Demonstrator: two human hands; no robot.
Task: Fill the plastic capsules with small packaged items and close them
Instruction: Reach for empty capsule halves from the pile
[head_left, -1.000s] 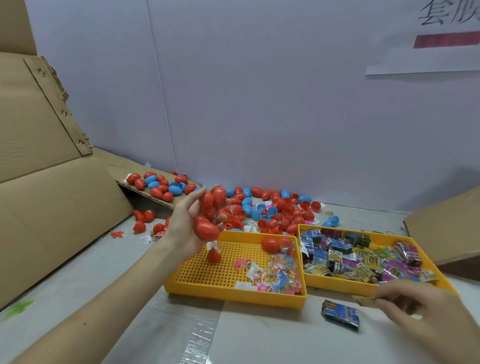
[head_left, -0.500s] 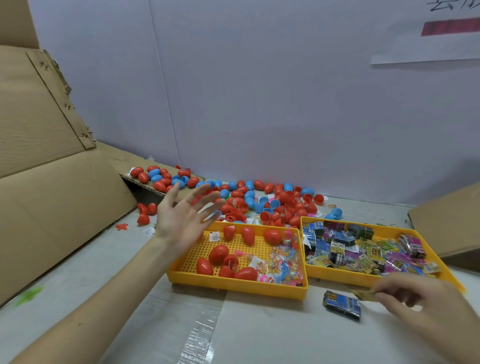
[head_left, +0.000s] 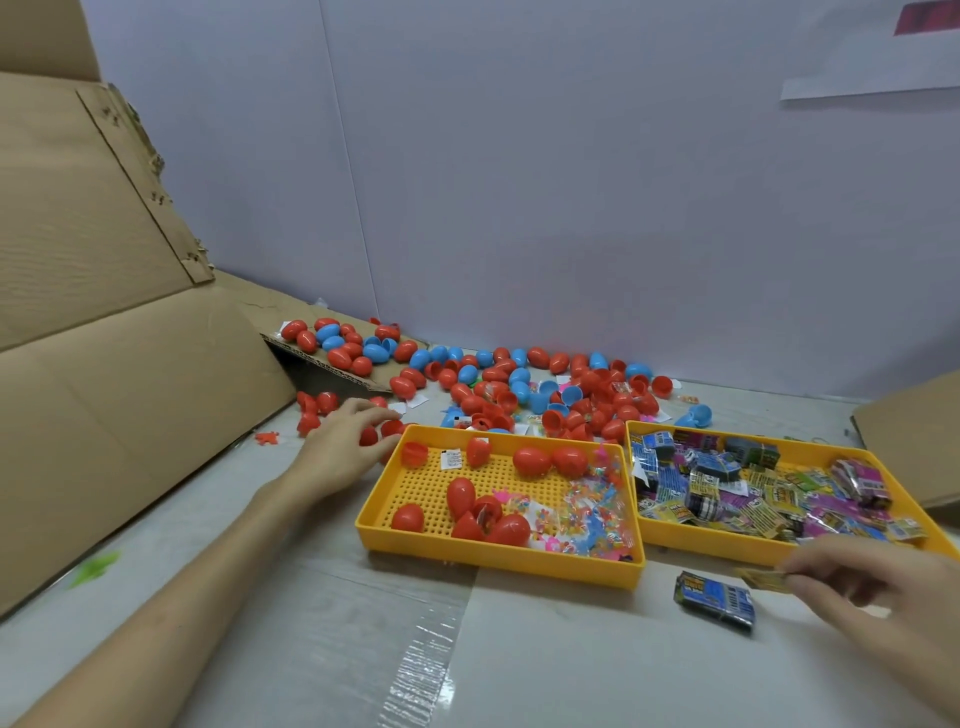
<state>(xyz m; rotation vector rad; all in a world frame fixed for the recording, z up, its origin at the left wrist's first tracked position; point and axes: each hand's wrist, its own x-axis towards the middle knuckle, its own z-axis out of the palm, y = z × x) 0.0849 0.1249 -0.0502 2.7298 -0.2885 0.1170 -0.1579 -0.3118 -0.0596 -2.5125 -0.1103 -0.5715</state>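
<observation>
On the table (head_left: 571, 649), L hand (head_left: 340, 454) is laid over loose red capsules (head_left: 390, 429) just L of a yellow tray (head_left: 493, 558); grip can't be told. A yellow packet (head_left: 763, 579) is pinched by R hand (head_left: 878, 582), blurred, by 2nd tray (head_left: 727, 545) of packets (head_left: 753, 483).
</observation>
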